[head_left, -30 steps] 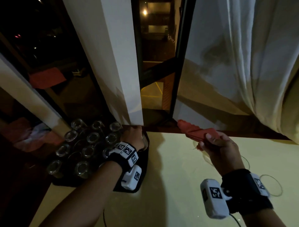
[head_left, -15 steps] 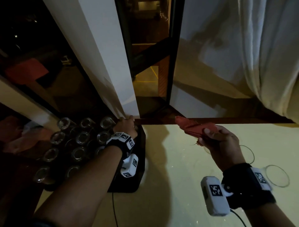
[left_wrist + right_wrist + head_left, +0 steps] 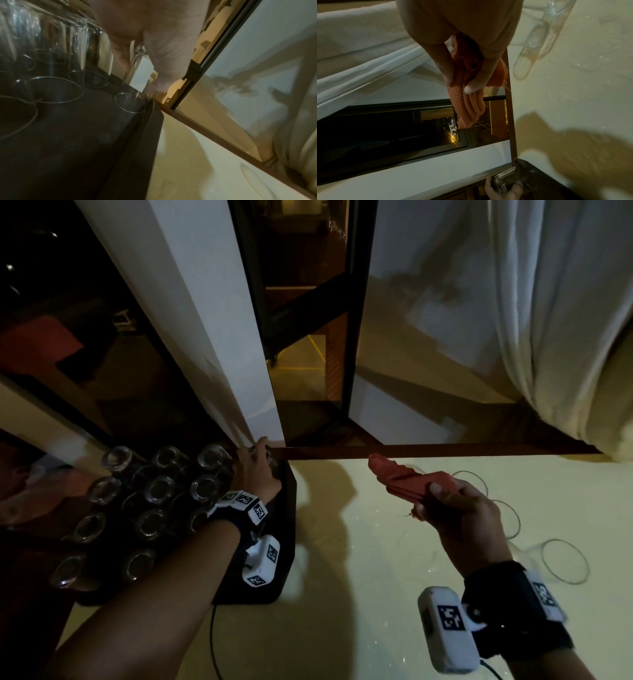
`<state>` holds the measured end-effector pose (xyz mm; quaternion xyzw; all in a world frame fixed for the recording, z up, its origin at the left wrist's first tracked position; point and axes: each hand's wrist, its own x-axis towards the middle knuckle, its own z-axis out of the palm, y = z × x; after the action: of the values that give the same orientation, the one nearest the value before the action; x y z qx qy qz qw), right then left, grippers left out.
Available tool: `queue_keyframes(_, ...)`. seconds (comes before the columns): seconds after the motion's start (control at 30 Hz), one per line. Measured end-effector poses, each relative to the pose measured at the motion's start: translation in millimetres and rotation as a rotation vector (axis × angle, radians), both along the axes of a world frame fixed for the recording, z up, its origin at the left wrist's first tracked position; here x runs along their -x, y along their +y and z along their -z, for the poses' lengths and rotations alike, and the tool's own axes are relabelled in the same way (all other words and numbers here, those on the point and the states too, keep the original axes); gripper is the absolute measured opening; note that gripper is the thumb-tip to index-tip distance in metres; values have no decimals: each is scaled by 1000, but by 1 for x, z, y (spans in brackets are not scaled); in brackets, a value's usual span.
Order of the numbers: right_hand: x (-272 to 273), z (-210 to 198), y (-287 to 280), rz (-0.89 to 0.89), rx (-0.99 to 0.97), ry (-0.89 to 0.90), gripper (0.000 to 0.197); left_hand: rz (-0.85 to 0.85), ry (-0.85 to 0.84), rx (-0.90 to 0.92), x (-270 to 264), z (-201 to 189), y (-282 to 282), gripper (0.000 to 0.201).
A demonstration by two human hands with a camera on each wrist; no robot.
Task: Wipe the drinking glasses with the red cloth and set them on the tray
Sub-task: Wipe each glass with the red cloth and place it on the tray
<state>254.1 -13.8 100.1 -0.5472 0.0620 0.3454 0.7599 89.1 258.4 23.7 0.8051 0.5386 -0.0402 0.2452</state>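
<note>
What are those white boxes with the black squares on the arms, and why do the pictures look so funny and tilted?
There is no machine here, just a person with small cameras strapped on. The white boxes are the wrist cameras. The big picture comes from a camera on the person's head, looking down at both arms. The other two look along each hand, so everything seems tilted.

The left hand holds a drinking glass, upside down, at the far corner of a black tray. Many more glasses stand upside down on that tray.

The right hand grips a folded red cloth above the pale yellow table. Some glasses also lie on the table near that hand, but they are hard to make out. Behind the table are a dark window and a white curtain.
</note>
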Motion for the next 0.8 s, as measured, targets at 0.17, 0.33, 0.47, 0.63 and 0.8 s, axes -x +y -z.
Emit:
queue_keyframes(0.17,-2,-10,-28,100,8,-33,11,-70,41,-142,1,-13,-26,82)
queue_keyframes(0.33,-1,-16,-82,205,39,-63,13,99,-118,-234,-11,-17,-86,52)
queue_keyframes(0.47,-2,-12,-134,307,80,-66,15,341,-151,-30,-40,-17,-140,48)
queue_keyframes(0.63,-7,-7,-191,457,105,-36,7,507,-133,167,-96,-24,-188,56)
queue_keyframes(0.8,-18,4,-235,565,121,-29,8,536,-103,236,-152,-23,-212,75)
